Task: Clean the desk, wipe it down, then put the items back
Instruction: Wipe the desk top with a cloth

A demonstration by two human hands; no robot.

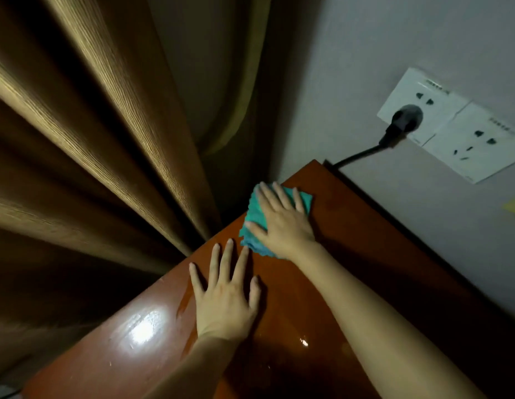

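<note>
Fingers [279, 194] of both hands lie straight: right presses cloth [250, 226], left flat on desk [152, 341].

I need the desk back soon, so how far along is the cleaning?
Clearing looks done: no items sit on the visible desk. Wiping is in hand: the right hand presses a teal cloth flat near the far corner, the left hand rests flat on the top, and wet streaks shine near it. Left: finishing the wipe and putting items back; none are in view.

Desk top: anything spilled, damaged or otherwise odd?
Nothing damaged. The desk shows wet streaks beside the left hand, consistent with wiping; the right hand presses the teal cloth flat near the corner.
</note>
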